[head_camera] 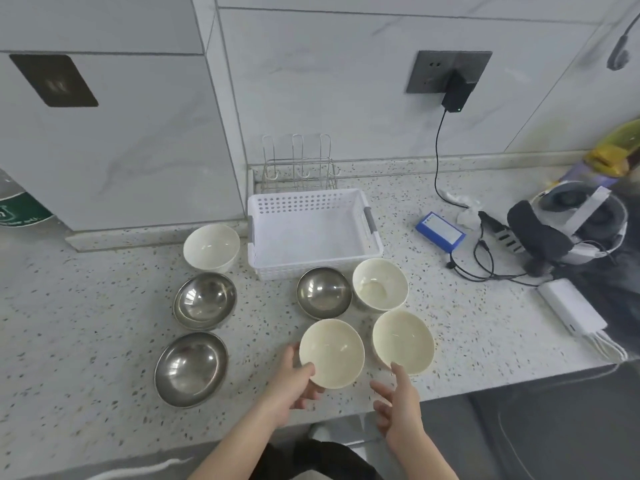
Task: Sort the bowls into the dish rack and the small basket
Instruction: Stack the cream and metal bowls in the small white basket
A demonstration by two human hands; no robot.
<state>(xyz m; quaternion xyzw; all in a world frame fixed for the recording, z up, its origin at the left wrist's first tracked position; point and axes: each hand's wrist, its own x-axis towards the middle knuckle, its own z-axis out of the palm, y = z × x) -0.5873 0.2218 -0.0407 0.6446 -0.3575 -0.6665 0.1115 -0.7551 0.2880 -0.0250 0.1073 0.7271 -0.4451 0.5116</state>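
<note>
Fingers of my left hand clamp the near cream bowl at its 8 o'clock rim; right hand fingers spread, empty. Small basket and dish rack, at 12 o'clock, hold nothing; all seven bowls remain on the bench.

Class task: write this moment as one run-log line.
left hand: gripping near white ceramic bowl | right hand: open, empty | white plastic basket: empty | wire dish rack: empty
</note>
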